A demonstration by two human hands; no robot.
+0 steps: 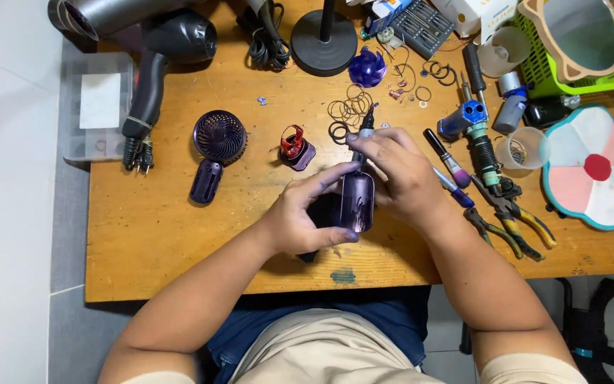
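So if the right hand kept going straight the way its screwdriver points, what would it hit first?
Probably the loose rings just beyond the screwdriver tip. The right hand aims it up the table, away from the person; height above the rings is unclear.

Purple parts and dark tools on an orange-brown wooden table.

The shell between the hands is glossy dark purple; the fan grille and the cover beside it match, and the small motor shows red. The hair dryer is black, the basket bright green, the pliers yellow-handled. The flower-shaped mat has pink and white petals, a red centre and a teal rim.
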